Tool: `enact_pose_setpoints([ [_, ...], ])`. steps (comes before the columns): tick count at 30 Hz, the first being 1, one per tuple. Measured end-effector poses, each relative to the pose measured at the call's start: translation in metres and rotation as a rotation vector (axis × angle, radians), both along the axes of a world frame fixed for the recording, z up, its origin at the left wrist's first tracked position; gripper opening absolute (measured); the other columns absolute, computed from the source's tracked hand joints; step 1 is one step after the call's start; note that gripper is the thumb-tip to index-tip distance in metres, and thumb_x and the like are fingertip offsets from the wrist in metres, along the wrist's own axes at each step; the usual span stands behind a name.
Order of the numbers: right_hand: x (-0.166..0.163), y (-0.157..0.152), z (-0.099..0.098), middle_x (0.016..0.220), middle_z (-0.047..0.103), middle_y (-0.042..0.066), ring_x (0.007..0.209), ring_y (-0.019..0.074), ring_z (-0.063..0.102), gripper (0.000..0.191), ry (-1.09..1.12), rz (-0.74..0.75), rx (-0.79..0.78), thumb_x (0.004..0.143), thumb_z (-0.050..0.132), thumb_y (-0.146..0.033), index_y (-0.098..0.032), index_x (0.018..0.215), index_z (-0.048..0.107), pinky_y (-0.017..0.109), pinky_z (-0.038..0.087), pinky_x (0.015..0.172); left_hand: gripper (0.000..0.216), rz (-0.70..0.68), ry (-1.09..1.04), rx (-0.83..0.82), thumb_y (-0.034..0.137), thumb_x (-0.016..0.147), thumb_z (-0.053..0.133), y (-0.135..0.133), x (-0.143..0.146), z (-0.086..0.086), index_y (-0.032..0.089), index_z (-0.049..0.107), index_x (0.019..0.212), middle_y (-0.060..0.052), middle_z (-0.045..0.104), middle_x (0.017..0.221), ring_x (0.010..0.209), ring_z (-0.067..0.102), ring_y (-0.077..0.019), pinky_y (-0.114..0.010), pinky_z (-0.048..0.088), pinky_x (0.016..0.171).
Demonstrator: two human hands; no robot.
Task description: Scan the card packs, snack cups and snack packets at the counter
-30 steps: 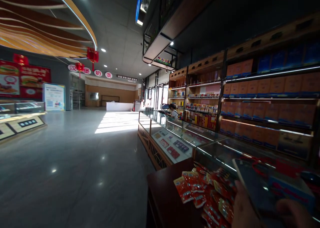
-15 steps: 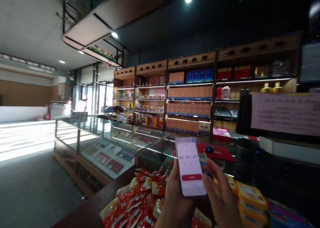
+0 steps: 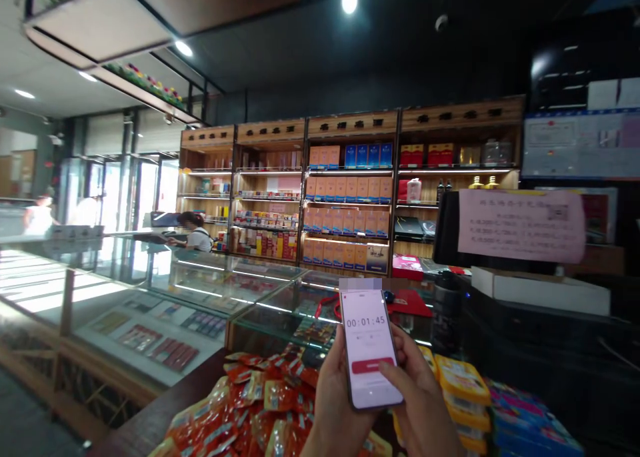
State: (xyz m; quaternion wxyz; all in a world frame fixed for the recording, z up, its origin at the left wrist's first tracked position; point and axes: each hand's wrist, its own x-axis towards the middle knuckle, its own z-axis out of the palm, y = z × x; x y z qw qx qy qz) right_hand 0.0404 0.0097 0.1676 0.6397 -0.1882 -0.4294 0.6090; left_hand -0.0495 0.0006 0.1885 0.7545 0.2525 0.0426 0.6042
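Note:
A smartphone (image 3: 367, 337) is upright and tilted toward me, its lit screen showing a timer at 00:01:45 above a red button. My left hand (image 3: 330, 397) is closed around its left side and lower back. On the other side, my right hand (image 3: 420, 393) grips the phone's right edge, its thumb resting on the red button. Below and left of the hands lies a heap of shiny red-orange snack packets (image 3: 265, 400). Stacked yellow packs (image 3: 463, 383) stand just right of my right hand.
Glass display counters (image 3: 150, 350) stretch left and ahead. Behind them, wooden shelves (image 3: 350, 240) hold boxed goods, with a person (image 3: 197, 237) seated nearby. At right are a monitor (image 3: 445, 230) bearing a pink note, a black bottle (image 3: 447, 310) and blue packs (image 3: 530, 420).
My right hand has come in from beside the phone to grip its edge, thumb on the button. The timer went from 00:01:43 to 00:01:45. The view has turned right.

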Motion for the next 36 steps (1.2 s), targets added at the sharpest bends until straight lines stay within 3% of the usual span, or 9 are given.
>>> enact_pose_setpoints([
  [6, 0.006, 0.006, -0.010, 0.117, 0.064, 0.005, 0.101, 0.0259, 0.061, 0.062, -0.089, -0.024, 0.048, 0.068, 0.072, -0.031, -0.028, 0.126, 0.051, 0.036, 0.052, 0.080, 0.044, -0.026, -0.036, -0.016, 0.044, 0.088, 0.047, -0.002, -0.002, 0.002, 0.008, 0.069, 0.099, -0.012, 0.071, 0.092, 0.083, 0.067, -0.0223, -0.036, 0.045, 0.089],
  [12, 0.006, 0.003, -0.002, 0.123, 0.060, 0.005, 0.104, 0.0243, 0.060, 0.068, -0.140, -0.016, 0.106, 0.071, 0.070, -0.033, -0.031, 0.133, 0.041, 0.035, 0.051, 0.082, 0.045, 0.004, 0.000, -0.024, 0.045, 0.088, 0.046, -0.005, -0.004, 0.002, 0.007, 0.068, 0.098, -0.012, 0.072, 0.088, 0.079, 0.067, -0.0207, -0.034, 0.047, 0.086],
  [16, 0.002, -0.003, 0.004, 0.121, 0.061, 0.007, 0.102, 0.0252, 0.061, 0.072, -0.144, -0.146, 0.131, 0.068, 0.071, -0.030, -0.029, 0.133, 0.041, 0.035, 0.053, 0.079, 0.041, 0.067, 0.033, -0.018, 0.042, 0.088, 0.047, -0.004, -0.005, 0.003, 0.008, 0.068, 0.100, -0.011, 0.072, 0.090, 0.077, 0.068, -0.0205, -0.034, 0.048, 0.083],
  [20, -0.004, -0.006, 0.003, 0.127, 0.057, 0.006, 0.110, 0.0257, 0.057, 0.064, -0.107, -0.218, 0.154, 0.068, 0.069, -0.028, -0.029, 0.128, 0.048, 0.034, 0.051, 0.083, 0.039, 0.104, 0.042, 0.003, 0.040, 0.088, 0.050, -0.005, -0.006, 0.005, 0.007, 0.068, 0.097, -0.011, 0.072, 0.088, 0.076, 0.068, -0.0200, -0.033, 0.049, 0.082],
  [24, -0.010, -0.006, 0.001, 0.123, 0.061, 0.007, 0.102, 0.0255, 0.061, 0.062, -0.091, -0.187, 0.162, 0.069, 0.070, -0.031, -0.028, 0.127, 0.049, 0.034, 0.053, 0.077, 0.037, 0.143, 0.039, -0.013, 0.038, 0.086, 0.053, -0.007, -0.009, 0.006, 0.007, 0.067, 0.100, -0.011, 0.072, 0.090, 0.076, 0.067, -0.0200, -0.032, 0.049, 0.080],
  [36, -0.020, -0.015, 0.004, 0.116, 0.062, 0.010, 0.094, 0.0236, 0.063, 0.055, -0.071, -0.296, 0.165, 0.069, 0.070, -0.033, -0.024, 0.120, 0.051, 0.032, 0.053, 0.072, 0.038, 0.164, 0.057, 0.047, 0.039, 0.085, 0.053, -0.011, -0.013, 0.010, 0.008, 0.066, 0.102, -0.010, 0.072, 0.088, 0.081, 0.068, -0.0219, -0.034, 0.049, 0.083],
])
